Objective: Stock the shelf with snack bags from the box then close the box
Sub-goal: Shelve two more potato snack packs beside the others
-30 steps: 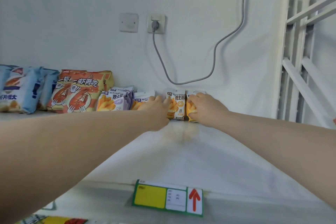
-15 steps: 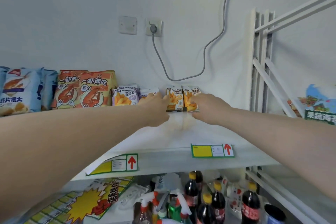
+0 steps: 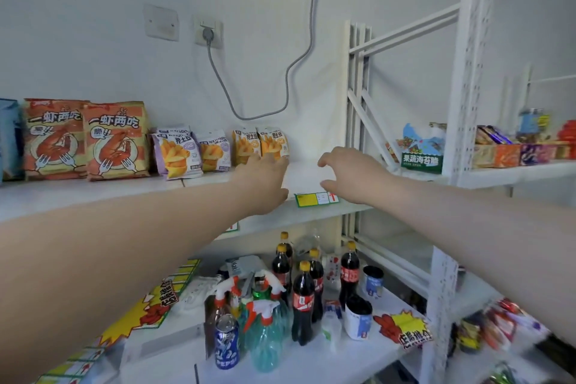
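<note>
Both hands reach over the shelf (image 3: 93, 196) at mid-frame, and neither holds anything. The left hand (image 3: 265, 179) has its grip released, fingers nearly straight. Its tips overlap the foot of the orange bags (image 3: 260, 144) in the picture; whether they touch cannot be told. The right hand (image 3: 344, 174) is also released, fingers loosely curled over bare shelf to the right of those bags.

The bags stand upright in a row along the wall: shrimp bags (image 3: 87, 139) at left, purple bags (image 3: 193, 153) next, then the orange pair at centre. The box is out of view.

This looks like the end of one placement. The small bags are light and stand on narrow bases, so it would be best to lift the hands up and back rather than sideways, keeping knuckles and wrists off the fronts. A glance to check that the orange pair leans on nothing would help. The next bags probably belong in the bare stretch to their right, above the price tag (image 3: 315, 199), faces forward and close against the row.
</note>
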